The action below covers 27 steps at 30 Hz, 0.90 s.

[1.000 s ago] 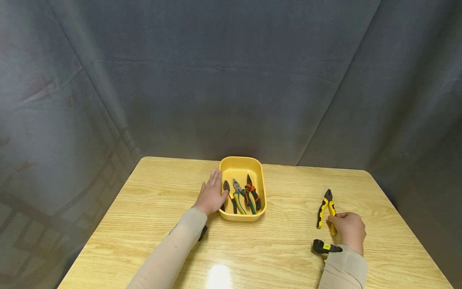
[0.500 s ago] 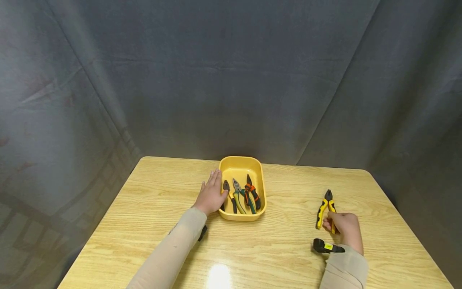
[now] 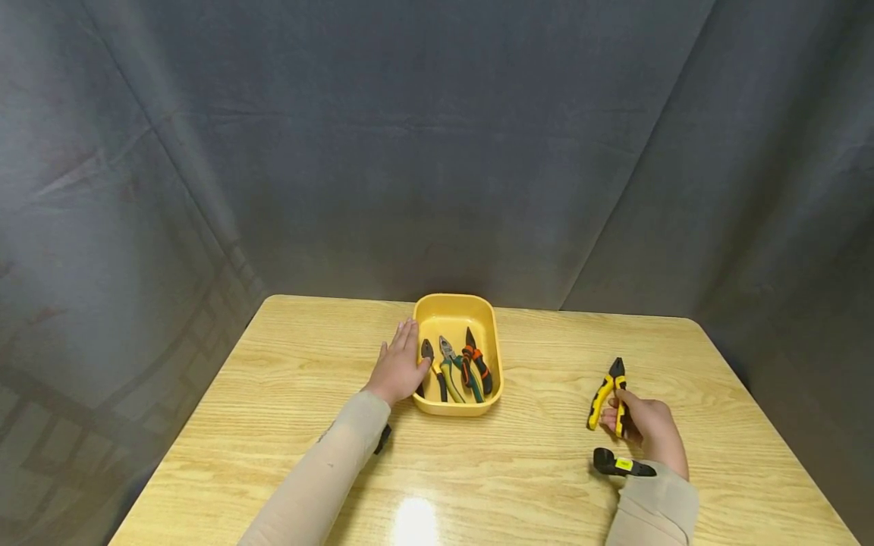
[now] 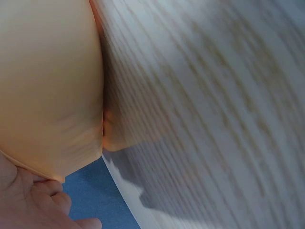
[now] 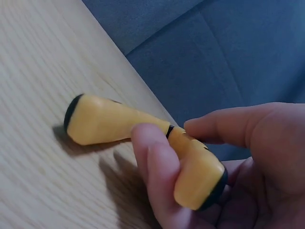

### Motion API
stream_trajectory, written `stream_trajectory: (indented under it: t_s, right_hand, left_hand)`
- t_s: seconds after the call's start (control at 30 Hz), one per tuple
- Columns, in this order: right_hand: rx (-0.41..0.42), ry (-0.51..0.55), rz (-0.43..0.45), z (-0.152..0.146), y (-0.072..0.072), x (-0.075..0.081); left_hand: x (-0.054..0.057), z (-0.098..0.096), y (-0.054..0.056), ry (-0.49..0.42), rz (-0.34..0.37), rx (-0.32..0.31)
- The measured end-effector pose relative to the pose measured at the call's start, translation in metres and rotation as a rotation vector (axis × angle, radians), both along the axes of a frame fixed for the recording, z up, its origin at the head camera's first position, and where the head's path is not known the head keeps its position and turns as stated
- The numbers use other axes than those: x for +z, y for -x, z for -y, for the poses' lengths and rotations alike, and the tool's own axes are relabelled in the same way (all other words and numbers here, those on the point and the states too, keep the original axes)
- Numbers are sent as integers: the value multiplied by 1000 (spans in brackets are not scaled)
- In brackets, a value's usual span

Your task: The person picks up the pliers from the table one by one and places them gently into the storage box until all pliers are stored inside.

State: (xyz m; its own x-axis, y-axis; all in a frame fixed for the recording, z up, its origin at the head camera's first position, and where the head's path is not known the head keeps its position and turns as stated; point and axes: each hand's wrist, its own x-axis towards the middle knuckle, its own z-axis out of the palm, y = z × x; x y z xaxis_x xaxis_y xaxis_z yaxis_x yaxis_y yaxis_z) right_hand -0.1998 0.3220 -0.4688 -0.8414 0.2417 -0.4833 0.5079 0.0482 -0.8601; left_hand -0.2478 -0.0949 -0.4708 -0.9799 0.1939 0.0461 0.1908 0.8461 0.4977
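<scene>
At the right of the table, my right hand point(image 3: 652, 426) pinches one handle of yellow-and-black pliers point(image 3: 601, 402) between thumb and fingers. The other handle stands apart to its left, and the nose points away from me. In the right wrist view, fingers point(image 5: 157, 160) wrap the near yellow handle point(image 5: 202, 179), with shadows on the wood under the tool. My left hand point(image 3: 396, 368) rests with straight fingers along the left rim of a yellow plastic tray point(image 3: 456, 409), its thumb reaching over the inside. The left wrist view has the tray wall point(image 4: 52, 86) filling its left side.
Inside the tray lie pliers with yellow-and-black handles point(image 3: 437, 371), pliers with green-and-yellow handles point(image 3: 448, 368) and orange-and-black long-nose pliers point(image 3: 477, 360). Bare wooden table point(image 3: 539, 455) separates the tray from my right hand. A grey curtain point(image 3: 437, 152) hangs behind the table.
My right hand has shifted its grasp on the yellow-and-black pliers, its fingers coming round the right handle. The pliers have moved slightly left. My left hand stays at the tray rim.
</scene>
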Motion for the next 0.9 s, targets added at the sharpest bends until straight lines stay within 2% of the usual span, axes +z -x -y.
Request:
stream_trajectory:
  t_s: [0.23,0.43,0.9]
  right_hand:
    - [20,9,-29,-1,2,0]
    - [24,15,-23,-1,2,-1]
    - [-29,16,-25,2,2,1]
  left_hand:
    - [-4,1,4,0,1,5]
    - [-4,0,3,-2,-7,1]
    - [-5,1,3,-2,-18,-5]
